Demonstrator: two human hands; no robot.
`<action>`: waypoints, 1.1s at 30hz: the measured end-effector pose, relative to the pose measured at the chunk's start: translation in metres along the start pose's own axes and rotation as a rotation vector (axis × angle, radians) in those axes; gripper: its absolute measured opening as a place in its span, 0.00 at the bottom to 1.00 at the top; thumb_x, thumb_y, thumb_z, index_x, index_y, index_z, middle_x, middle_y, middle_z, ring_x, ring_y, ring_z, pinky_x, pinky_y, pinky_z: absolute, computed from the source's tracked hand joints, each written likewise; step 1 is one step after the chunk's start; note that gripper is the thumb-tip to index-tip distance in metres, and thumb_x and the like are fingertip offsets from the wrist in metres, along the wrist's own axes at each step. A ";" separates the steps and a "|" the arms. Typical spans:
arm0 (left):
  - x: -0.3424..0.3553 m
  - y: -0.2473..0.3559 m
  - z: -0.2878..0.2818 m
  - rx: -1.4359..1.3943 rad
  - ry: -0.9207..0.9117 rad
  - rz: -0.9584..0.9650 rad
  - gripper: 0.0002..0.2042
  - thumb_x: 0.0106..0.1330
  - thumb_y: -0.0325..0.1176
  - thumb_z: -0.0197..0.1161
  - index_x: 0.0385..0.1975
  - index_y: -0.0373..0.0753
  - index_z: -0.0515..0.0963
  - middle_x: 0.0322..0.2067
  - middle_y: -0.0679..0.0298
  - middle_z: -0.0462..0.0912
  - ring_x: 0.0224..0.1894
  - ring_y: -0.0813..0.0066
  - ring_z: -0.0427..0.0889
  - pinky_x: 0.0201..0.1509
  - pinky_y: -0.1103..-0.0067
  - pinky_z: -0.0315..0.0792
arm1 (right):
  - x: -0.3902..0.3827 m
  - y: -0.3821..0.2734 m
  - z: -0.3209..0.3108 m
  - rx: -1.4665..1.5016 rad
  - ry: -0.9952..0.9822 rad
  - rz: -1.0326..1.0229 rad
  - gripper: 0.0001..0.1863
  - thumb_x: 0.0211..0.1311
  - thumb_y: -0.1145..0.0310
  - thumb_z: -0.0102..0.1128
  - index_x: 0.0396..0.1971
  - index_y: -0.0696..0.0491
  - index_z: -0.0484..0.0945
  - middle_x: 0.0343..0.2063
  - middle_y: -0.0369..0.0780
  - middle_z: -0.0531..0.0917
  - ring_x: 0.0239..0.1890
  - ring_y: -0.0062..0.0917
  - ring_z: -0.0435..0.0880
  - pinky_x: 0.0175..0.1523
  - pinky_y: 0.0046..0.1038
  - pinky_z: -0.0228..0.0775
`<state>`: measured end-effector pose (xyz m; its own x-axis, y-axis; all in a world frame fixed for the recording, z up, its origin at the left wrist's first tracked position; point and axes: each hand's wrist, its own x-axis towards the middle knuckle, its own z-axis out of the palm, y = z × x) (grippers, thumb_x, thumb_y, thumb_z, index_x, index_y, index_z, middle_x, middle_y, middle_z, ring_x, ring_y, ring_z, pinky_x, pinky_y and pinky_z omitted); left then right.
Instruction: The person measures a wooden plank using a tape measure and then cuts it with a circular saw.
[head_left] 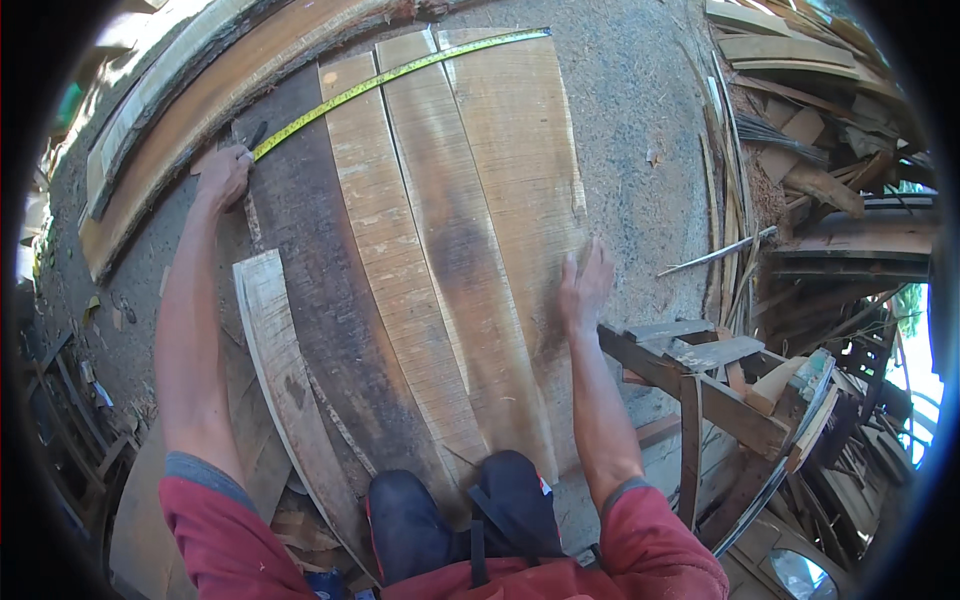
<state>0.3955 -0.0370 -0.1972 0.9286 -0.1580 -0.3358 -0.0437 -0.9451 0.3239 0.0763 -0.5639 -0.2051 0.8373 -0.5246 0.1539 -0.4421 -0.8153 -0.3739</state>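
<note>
At 6 o'clock, the knees (510,500) adjoin the near ends of four boards laid side by side on the ground (640,110). A loose curved board (268,320) lies at 8 o'clock, along the outer side of the row; a wooden frame (740,405) stands at 4 o'clock. The hands are well apart. The right hand (587,285), at 3 o'clock, is unclenched at the edge of the right-hand board (515,150); firm contact cannot be confirmed. The row continues leftward with the stained board (455,190), the narrow pale board (365,170) and the dark board (300,200). The left hand (226,175), at 10 o'clock, is closed on the yellow measuring tape (400,72), which spans the far ends toward 12 o'clock. Judged status: boards arranged, tape extended, measurement in hand. Outstanding: tape not yet retracted; narrow gaps remain between some boards; no marking is discernible.
</note>
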 end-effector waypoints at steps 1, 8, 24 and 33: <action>0.006 0.001 0.006 -0.028 -0.005 0.030 0.16 0.70 0.40 0.50 0.34 0.34 0.80 0.35 0.46 0.84 0.43 0.49 0.82 0.49 0.63 0.72 | 0.027 0.014 0.015 0.104 0.015 0.114 0.33 0.65 0.53 0.60 0.61 0.63 0.69 0.55 0.57 0.74 0.63 0.49 0.67 0.68 0.46 0.57; 0.001 -0.029 -0.004 -0.148 0.043 0.077 0.16 0.71 0.41 0.52 0.32 0.34 0.79 0.28 0.56 0.82 0.35 0.64 0.79 0.44 0.70 0.70 | 0.014 -0.027 0.032 -0.099 -0.070 0.264 0.34 0.64 0.50 0.60 0.58 0.63 0.71 0.55 0.57 0.74 0.60 0.49 0.69 0.64 0.47 0.60; 0.003 -0.019 -0.039 0.007 -0.031 -0.033 0.16 0.70 0.42 0.52 0.33 0.35 0.79 0.31 0.50 0.83 0.39 0.54 0.83 0.46 0.66 0.72 | -0.027 -0.044 0.043 -0.251 0.017 0.058 0.40 0.66 0.53 0.55 0.71 0.60 0.56 0.72 0.56 0.55 0.74 0.51 0.53 0.76 0.53 0.40; 0.013 0.019 -0.047 0.305 0.241 -0.095 0.13 0.72 0.45 0.52 0.40 0.45 0.80 0.40 0.52 0.85 0.47 0.47 0.83 0.49 0.55 0.76 | -0.025 -0.042 0.043 -0.255 0.055 0.027 0.38 0.67 0.54 0.55 0.70 0.59 0.59 0.71 0.57 0.58 0.73 0.52 0.56 0.74 0.54 0.46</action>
<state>0.4235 -0.0433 -0.1540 0.9920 -0.0282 -0.1227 -0.0270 -0.9996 0.0115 0.0878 -0.5057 -0.2326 0.8083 -0.5541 0.1991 -0.5368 -0.8324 -0.1375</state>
